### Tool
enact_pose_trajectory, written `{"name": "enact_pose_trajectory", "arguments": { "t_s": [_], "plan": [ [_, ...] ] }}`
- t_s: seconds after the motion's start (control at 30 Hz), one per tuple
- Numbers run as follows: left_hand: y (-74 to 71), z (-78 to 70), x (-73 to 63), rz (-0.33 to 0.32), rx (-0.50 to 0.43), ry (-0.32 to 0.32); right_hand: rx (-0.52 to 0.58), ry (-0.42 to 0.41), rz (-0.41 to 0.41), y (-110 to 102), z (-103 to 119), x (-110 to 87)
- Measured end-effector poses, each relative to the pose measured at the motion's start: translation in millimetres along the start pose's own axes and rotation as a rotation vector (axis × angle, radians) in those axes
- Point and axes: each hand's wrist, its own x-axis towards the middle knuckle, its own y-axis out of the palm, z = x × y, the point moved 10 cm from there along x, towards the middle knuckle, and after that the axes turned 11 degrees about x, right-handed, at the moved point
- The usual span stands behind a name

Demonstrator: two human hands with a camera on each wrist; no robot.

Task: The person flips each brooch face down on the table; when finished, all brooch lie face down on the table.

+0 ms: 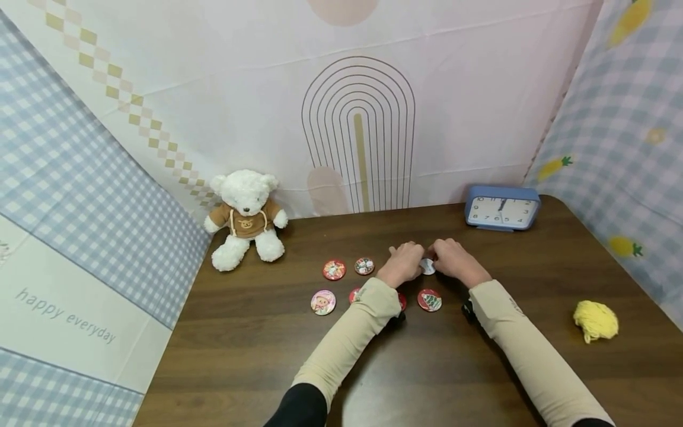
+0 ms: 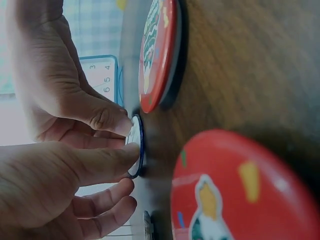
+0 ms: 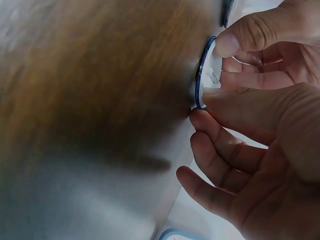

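Observation:
Both hands meet over one small round button badge [image 1: 428,267] at the back of the group, its pale side up. The left hand [image 1: 404,264] pinches its left edge, and the right hand [image 1: 456,260] pinches its right edge. In the right wrist view the badge [image 3: 212,75] has a dark blue rim, and a thin wire shows on its whitish side. Both thumbs press that side, with fingers curled near the rim. Closer to the person lies a red tree badge [image 1: 429,300]. Another red badge [image 2: 240,190] is large in the left wrist view; in the head view the left sleeve partly covers it.
Left of the hands lie an orange-red badge [image 1: 334,270], a dark patterned badge [image 1: 364,266] and a pink badge [image 1: 323,302]. A white teddy bear [image 1: 246,216] sits at back left. A blue clock [image 1: 503,209] stands at back right; yellow yarn [image 1: 596,321] lies on the right.

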Motion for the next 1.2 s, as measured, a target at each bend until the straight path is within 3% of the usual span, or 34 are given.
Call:
{"name": "enact_pose_trajectory", "arguments": {
  "t_s": [0.27,0.47,0.93,1.2],
  "plan": [
    [0.5,3.6,-8.5,0.003,-0.006,-0.033,0.006,0.013,0.011,4.8,3.4,0.8],
    [-5.6,6.7,-15.8,-0.006,0.006,-0.053,-0.022,-0.025,-0.025,-0.6,7.1,-2.2],
    [-11.1,22.0,-29.7,-0.001,-0.025,-0.037,0.0,-0.092,-0.018,3.8,25.6,2.1],
    [-4.0,36.3,-40.5,0.014,-0.04,-0.036,-0.004,-0.119,0.025,15.1,35.7,8.8]
  ]
}}
